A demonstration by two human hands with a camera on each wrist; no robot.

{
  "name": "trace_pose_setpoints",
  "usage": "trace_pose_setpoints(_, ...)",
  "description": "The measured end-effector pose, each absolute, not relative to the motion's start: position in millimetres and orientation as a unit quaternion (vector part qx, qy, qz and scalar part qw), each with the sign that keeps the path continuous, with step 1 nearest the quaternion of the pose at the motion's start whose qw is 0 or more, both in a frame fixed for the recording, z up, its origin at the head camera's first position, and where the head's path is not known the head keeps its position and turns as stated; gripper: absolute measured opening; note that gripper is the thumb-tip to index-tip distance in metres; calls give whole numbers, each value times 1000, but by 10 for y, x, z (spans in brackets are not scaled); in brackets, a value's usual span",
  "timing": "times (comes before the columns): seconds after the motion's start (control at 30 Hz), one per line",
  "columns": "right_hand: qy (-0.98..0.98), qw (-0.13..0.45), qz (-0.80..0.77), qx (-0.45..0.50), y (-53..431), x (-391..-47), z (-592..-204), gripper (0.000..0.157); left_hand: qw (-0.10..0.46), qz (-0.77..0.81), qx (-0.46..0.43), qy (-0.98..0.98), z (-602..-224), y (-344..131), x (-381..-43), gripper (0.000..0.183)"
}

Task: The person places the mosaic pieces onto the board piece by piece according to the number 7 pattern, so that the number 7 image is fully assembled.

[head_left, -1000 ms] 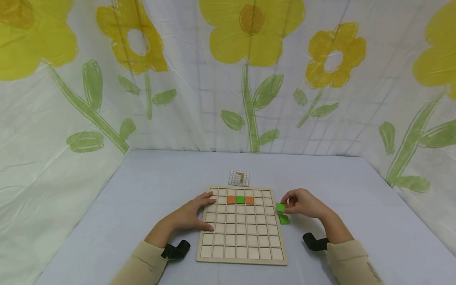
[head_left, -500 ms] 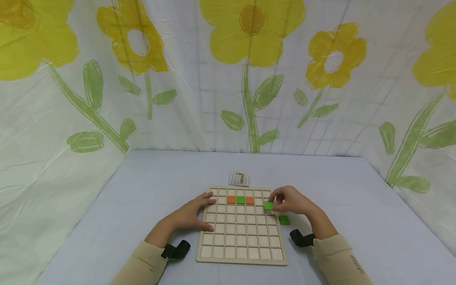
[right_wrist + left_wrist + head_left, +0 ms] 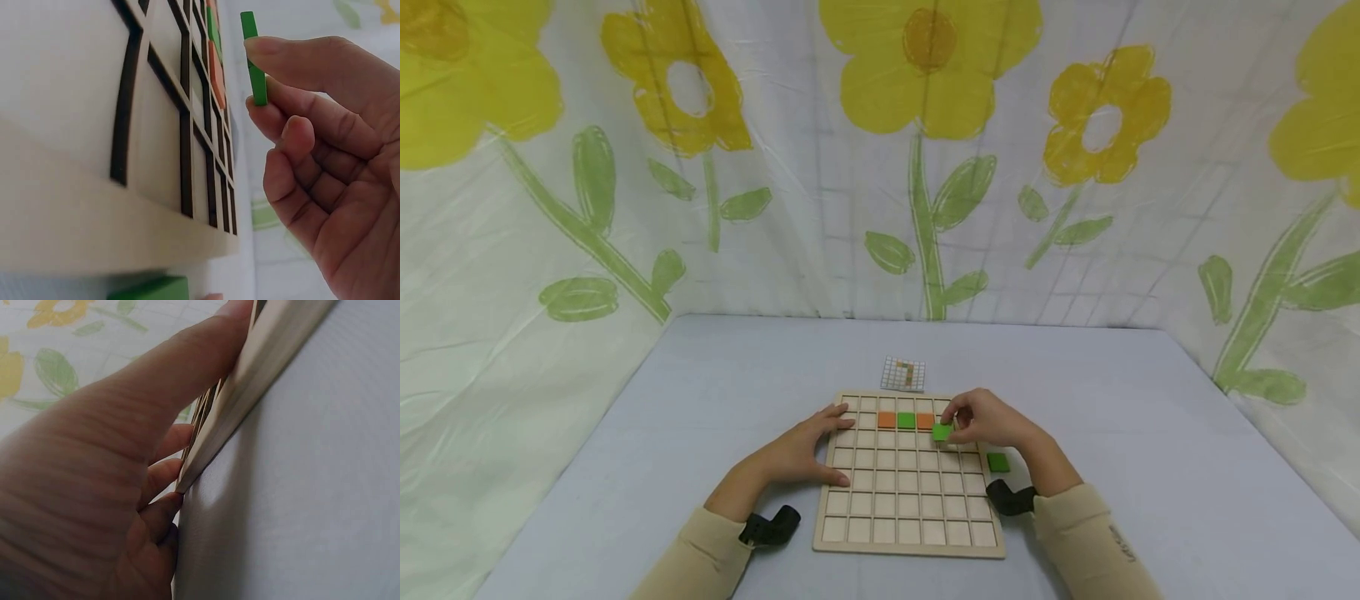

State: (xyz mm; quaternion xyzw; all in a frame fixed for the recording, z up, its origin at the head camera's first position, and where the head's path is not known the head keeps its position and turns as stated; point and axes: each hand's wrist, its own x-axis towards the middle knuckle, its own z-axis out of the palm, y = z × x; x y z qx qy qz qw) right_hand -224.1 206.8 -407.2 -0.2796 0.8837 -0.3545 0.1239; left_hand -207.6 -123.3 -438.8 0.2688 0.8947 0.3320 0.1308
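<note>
My right hand (image 3: 992, 421) pinches a green square tile (image 3: 942, 432) between thumb and fingers, over the upper right part of a wooden grid board (image 3: 910, 551). In the right wrist view the tile (image 3: 257, 84) stands on edge between the fingertips, apart from the board, with the other fingers curled below. My left hand (image 3: 801, 447) rests at the board's left edge, fingers spread and thumb laid on the frame. In the board's second row from the top lie an orange tile (image 3: 887, 421), a green tile (image 3: 906, 421) and another orange tile (image 3: 926, 421).
Another green tile (image 3: 997, 462) lies on the white table just right of the board. A small printed grid card (image 3: 903, 374) with coloured squares lies beyond the board's far edge. A flower-printed curtain (image 3: 775, 267) hangs behind the table.
My right hand has carried the green tile leftward from beside the board to above its upper right squares. The left hand and the board have stayed put.
</note>
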Motion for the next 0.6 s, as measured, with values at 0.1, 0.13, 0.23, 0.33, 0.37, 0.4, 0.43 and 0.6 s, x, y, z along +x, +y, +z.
trace_pose_setpoints(0.1,881,128,-356,-283,2027,-2250,-4076,17,129,332,272,894,-4386,-1237,-2074,87)
trace_pose_setpoints(0.13,880,130,-358,-282,2016,-2251,-4077,17,129,332,272,894,-4387,-1235,-2076,87)
trace_pose_setpoints(0.23,882,133,-359,-276,1975,-2255,-4070,17,131,333,274,893,-4382,-1238,-2074,87)
trace_pose_setpoints(0.33,884,130,-358,-269,1936,-2256,-4056,17,132,332,276,892,-4382,-1241,-2075,88)
trace_pose_setpoints(0.37,885,130,-358,-268,1927,-2258,-4054,17,132,332,277,892,-4382,-1241,-2076,88)
trace_pose_setpoints(0.4,885,130,-358,-268,1917,-2259,-4052,18,131,332,278,892,-4385,-1240,-2078,88)
trace_pose_setpoints(0.43,884,130,-359,-268,1910,-2261,-4051,18,130,331,279,892,-4387,-1239,-2080,88)
trace_pose_setpoints(0.6,879,138,-367,-270,1884,-2273,-4067,21,125,330,283,892,-4404,-1231,-2096,88)
